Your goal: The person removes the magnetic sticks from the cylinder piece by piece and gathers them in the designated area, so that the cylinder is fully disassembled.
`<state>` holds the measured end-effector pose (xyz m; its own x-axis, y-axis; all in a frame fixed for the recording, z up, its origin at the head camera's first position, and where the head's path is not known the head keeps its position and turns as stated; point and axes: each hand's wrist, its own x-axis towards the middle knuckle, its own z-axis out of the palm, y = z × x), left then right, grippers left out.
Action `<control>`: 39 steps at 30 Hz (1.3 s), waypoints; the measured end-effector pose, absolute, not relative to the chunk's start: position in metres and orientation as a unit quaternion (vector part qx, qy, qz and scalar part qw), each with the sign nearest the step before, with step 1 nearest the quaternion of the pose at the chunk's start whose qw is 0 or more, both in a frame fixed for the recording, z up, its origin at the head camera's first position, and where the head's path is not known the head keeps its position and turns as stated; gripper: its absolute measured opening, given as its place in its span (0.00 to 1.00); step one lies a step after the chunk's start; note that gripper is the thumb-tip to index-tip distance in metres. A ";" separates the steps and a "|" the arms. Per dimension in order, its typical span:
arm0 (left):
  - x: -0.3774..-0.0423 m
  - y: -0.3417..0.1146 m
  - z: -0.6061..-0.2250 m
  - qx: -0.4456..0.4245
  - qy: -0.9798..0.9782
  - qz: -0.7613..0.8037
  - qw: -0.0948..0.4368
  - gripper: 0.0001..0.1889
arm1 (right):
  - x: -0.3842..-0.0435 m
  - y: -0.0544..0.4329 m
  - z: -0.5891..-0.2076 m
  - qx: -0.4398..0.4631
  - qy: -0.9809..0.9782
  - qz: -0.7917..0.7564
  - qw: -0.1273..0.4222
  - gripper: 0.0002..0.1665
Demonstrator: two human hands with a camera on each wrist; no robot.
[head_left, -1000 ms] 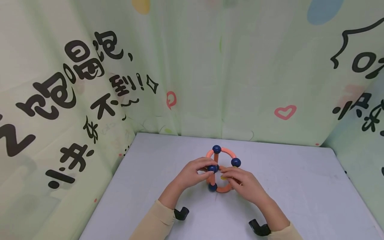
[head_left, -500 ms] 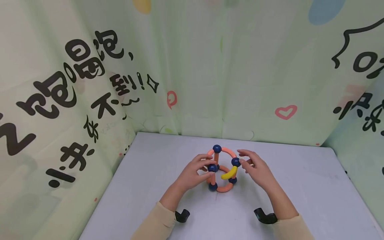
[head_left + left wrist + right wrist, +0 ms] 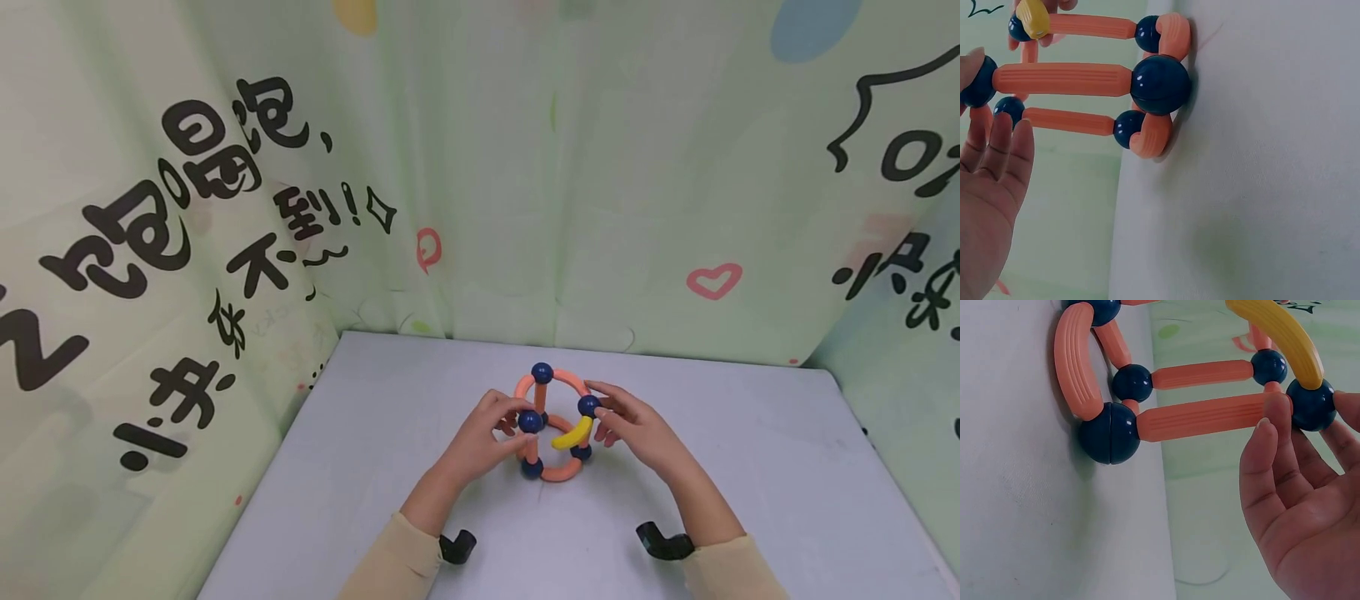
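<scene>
Pressing too hard on either side could, I judge, twist the orange frame (image 3: 540,397) out of shape, since its sticks meet only at the balls. It stands upright on the table (image 3: 375,417), between your hands. The yellow curved stick (image 3: 574,434) joins the upper right navy ball (image 3: 588,406) at one end; its other end hangs free, so a knock or a sideways tug could swing it down or break it loose. Your left hand (image 3: 478,430) pinches the near-left upper ball (image 3: 529,422), thumb and fingers parted by it, with the lower fingers extended. Your right hand (image 3: 641,429) pinches the ball bearing the yellow stick between thumb and bent fingers; how firmly you grip, I cannot tell.
</scene>
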<state>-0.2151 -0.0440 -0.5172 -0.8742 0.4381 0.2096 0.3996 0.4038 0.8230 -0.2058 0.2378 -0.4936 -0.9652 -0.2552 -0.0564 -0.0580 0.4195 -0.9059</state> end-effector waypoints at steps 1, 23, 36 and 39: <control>-0.216 -0.044 -0.518 0.249 0.838 0.485 0.023 0.22 | -0.205 0.238 -0.494 -0.092 0.836 -0.532 0.092 0.28; -0.240 -0.055 -0.516 0.263 0.838 0.478 0.014 0.21 | -0.190 0.220 -0.503 -0.003 0.802 -0.593 0.078 0.27; -0.248 -0.059 -0.512 0.255 0.842 0.475 0.020 0.21 | -0.185 0.211 -0.508 0.021 0.793 -0.603 0.080 0.29; -0.248 -0.060 -0.511 0.259 0.845 0.468 0.011 0.21 | -0.186 0.212 -0.508 0.012 0.793 -0.603 0.089 0.31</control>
